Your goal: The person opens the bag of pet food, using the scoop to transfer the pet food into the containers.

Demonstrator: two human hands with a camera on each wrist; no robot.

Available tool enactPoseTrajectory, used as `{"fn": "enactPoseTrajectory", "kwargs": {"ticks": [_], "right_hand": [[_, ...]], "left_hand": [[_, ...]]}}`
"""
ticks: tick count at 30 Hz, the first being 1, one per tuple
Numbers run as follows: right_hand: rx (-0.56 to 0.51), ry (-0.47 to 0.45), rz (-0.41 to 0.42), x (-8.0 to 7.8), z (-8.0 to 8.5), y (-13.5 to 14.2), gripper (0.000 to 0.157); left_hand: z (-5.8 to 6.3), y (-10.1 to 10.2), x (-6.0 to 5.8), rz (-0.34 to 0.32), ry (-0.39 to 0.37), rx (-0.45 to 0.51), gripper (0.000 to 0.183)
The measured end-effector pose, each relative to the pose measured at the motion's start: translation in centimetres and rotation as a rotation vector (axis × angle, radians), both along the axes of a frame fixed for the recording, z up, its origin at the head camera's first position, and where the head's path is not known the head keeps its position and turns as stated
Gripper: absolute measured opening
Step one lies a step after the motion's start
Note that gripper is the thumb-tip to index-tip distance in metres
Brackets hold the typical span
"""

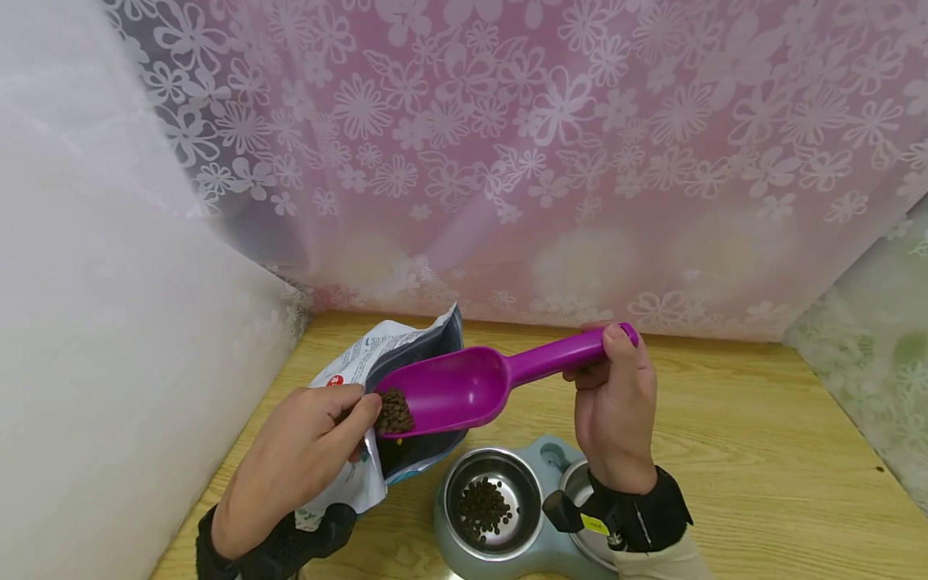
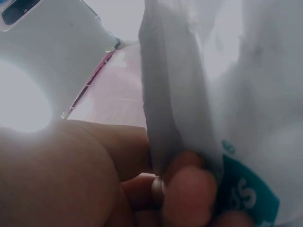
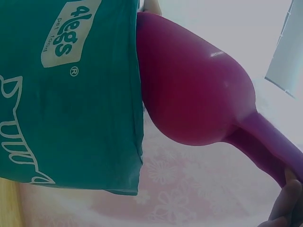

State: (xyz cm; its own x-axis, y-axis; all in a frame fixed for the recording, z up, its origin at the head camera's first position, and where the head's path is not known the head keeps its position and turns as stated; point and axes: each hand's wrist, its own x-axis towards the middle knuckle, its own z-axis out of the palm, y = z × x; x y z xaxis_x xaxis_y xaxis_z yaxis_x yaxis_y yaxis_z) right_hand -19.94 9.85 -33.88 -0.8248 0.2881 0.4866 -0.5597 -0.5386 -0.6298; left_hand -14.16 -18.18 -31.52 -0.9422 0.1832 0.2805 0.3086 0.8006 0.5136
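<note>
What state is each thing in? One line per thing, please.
Bag: open.
Scoop: at the bag's mouth, kibble at its front end.
Left bowl: kibble covering part of its base.
Right bowl: partly hidden, contents unclear.
Left hand: pinching the bag's edge.
Right hand: gripping the scoop.

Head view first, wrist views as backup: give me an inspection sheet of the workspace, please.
Surface: wood-grain table, small dark spot toward its right edge.
Job's things: pet food bag, open; purple scoop, tip in the bag's mouth, bearing brown pellets; double-bowl stand, left steel bowl holding similar pellets, right bowl partly hidden.
Clutter: nothing seen.
Hands: left hand pinches the bag's rim; right hand grips the scoop's handle.
Cables: nothing seen.
Surroundings: pink floral curtain behind, white sheet at left, pale floral sheet at right.
</note>
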Motion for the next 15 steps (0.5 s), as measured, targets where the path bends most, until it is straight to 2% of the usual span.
{"fn": "enactPoseTrajectory", "kwargs": {"ticks": [15], "right_hand": [[-0.121,0.027,-0.098,-0.46,-0.31,-0.02,0.019]], "left_hand": [[0.02,-0.36,-0.02,-0.029,0.032,-0.013,0.043]]}}
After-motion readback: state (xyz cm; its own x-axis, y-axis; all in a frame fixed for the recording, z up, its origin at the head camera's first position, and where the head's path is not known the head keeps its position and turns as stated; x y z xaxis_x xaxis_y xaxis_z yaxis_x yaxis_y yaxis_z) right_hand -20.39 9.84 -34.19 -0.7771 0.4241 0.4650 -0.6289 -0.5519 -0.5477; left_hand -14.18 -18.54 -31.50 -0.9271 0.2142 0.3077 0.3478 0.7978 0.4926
